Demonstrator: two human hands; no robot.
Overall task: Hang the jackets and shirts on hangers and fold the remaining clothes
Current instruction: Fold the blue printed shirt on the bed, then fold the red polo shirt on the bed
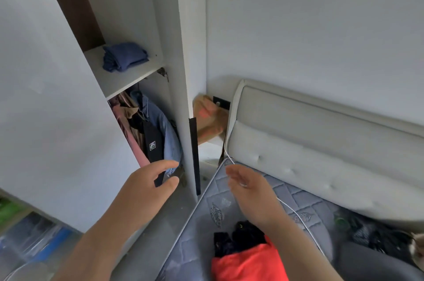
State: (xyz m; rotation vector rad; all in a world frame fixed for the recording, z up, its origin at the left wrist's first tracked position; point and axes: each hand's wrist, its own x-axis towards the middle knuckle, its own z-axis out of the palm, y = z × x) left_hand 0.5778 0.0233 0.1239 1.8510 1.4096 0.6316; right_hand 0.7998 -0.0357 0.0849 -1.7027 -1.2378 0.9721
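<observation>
Two bare hands raised between open wardrobe [142, 28] on left and bed on right, nothing gripped.

Left hand [146, 186] near the hanging clothes, fingers spread and curled, holding nothing; right hand [250, 185] over the mattress [305, 202], fingers loosely apart, empty, white cable [296, 212] passing just beside it, possibly brushing the fingers, hard to tell. Already hung on the rail, far left: denim shirt [167, 129], black garment with badge [152, 143], pink and tan pieces behind. Folded blue item [125, 57] already on the shelf above. Left to do: red garment [247, 262] and black clothes [243, 237] heaped at near edge of mattress, plus dark pile [376, 234] at near right, unfolded. Judged well along, several pieces remaining.
</observation>
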